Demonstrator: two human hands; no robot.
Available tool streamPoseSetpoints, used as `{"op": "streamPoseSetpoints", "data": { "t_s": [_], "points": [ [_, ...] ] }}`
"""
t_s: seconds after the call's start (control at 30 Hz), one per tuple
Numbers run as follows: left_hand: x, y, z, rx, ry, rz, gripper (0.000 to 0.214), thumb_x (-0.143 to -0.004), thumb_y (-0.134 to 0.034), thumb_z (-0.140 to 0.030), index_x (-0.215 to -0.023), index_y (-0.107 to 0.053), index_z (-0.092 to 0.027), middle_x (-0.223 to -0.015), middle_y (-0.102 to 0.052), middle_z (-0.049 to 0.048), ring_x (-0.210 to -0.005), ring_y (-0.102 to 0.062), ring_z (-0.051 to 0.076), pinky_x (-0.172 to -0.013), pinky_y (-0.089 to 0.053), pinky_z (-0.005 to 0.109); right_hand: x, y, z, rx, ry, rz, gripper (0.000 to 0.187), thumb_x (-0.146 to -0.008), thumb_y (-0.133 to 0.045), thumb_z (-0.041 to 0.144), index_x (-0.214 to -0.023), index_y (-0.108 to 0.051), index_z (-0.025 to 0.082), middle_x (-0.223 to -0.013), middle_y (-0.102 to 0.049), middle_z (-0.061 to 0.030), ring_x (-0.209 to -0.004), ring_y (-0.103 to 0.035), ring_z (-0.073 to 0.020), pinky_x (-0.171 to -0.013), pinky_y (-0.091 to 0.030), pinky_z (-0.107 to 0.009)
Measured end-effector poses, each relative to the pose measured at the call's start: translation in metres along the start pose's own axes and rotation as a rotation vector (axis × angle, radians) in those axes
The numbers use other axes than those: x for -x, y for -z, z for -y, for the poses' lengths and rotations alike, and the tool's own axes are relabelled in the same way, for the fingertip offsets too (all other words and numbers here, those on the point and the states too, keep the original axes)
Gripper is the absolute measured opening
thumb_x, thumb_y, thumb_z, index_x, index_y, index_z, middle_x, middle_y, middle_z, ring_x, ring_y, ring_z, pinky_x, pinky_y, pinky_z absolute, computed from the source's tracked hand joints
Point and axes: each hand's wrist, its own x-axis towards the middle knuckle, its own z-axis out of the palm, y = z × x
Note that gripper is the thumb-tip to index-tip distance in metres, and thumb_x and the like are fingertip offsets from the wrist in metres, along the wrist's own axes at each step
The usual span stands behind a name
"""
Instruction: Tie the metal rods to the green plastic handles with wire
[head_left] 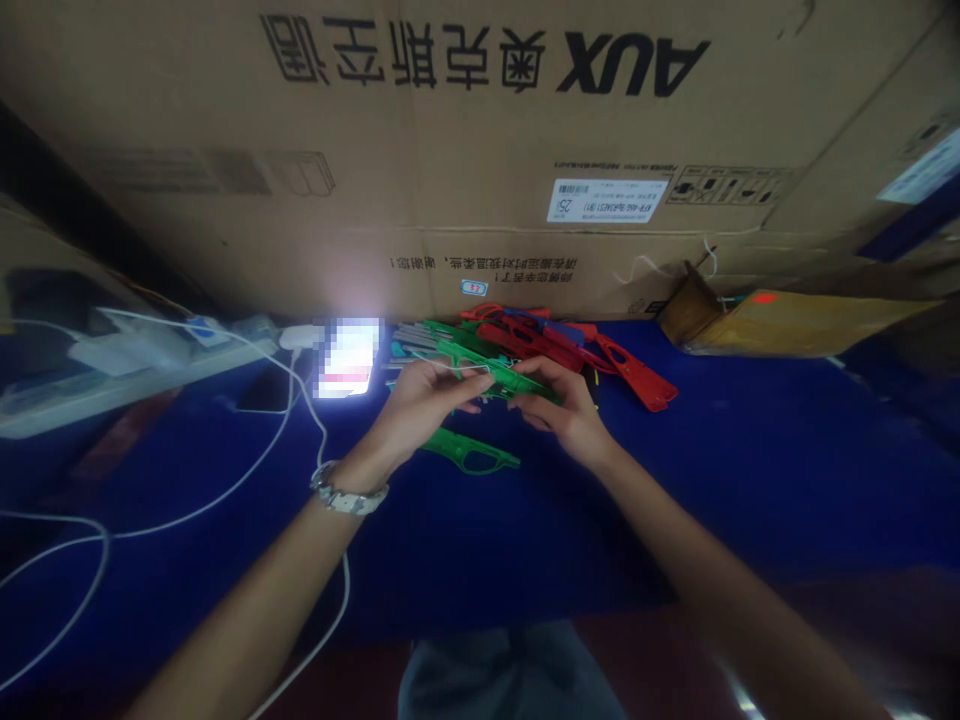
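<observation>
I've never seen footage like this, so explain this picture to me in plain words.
There is no machine here: a person works with two bare hands. The one picture comes from a camera worn on the head, looking forward and down.

The left hand, with a band on its wrist, and the right hand together hold a green piece. On the blue surface, another green part lies nearer the person, and red parts lie beyond the hands. To the left is a bright, blurred-out screen; behind everything stands printed cardboard.
</observation>
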Motion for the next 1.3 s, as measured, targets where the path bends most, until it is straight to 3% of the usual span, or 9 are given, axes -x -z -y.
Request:
{"op": "streamPoseSetpoints", "data": {
  "t_s": [0.33, 0.57, 0.9, 1.3],
  "points": [
    [0.001, 0.003, -0.002, -0.021, -0.011, 0.072, 0.016, -0.069, -0.086, -0.031, -0.078, -0.080, -0.019, -0.083, -0.078, 0.0059, -0.069, -0.068, 0.015, -0.060, -0.060, 0.026, -0.002, 0.001, 0.004, -0.219, -0.221, 0.076, 0.029, -0.068, -0.070, 0.023, -0.095, -0.060, 0.019, -0.066, -0.064, 0.0030, -0.041, -0.039, -0.0056, -0.039, -0.018, -0.020],
    [-0.001, 0.008, 0.003, 0.009, -0.058, 0.118, 0.016, -0.072, -0.086, -0.031, -0.082, -0.080, -0.020, -0.085, -0.078, 0.0050, -0.069, -0.069, 0.015, -0.063, -0.061, 0.028, -0.002, 0.004, 0.005, -0.287, -0.269, 0.081, 0.027, -0.069, -0.062, 0.023, -0.095, -0.059, 0.018, -0.065, -0.066, 0.0001, -0.040, -0.037, -0.0063, -0.041, -0.015, -0.021],
    [-0.004, 0.023, 0.003, -0.034, 0.046, 0.233, 0.020, -0.068, -0.088, -0.025, -0.086, -0.082, -0.021, -0.088, -0.080, 0.0066, -0.076, -0.073, 0.019, -0.075, -0.063, 0.033, -0.004, 0.001, 0.007, -0.251, -0.303, 0.044, 0.028, -0.063, -0.058, 0.021, -0.091, -0.057, 0.019, -0.062, -0.064, 0.0007, -0.039, -0.033, -0.0063, -0.040, -0.014, -0.021],
    [0.000, 0.011, -0.003, 0.032, 0.121, 0.089, 0.025, -0.064, -0.090, -0.026, -0.085, -0.080, -0.018, -0.080, -0.079, 0.0019, -0.074, -0.073, 0.015, -0.079, -0.060, 0.027, -0.003, 0.000, 0.008, -0.140, -0.242, 0.001, 0.021, -0.067, -0.064, 0.025, -0.086, -0.058, 0.019, -0.065, -0.058, 0.0033, -0.042, -0.036, -0.0049, -0.042, -0.017, -0.021]
  ]
}}
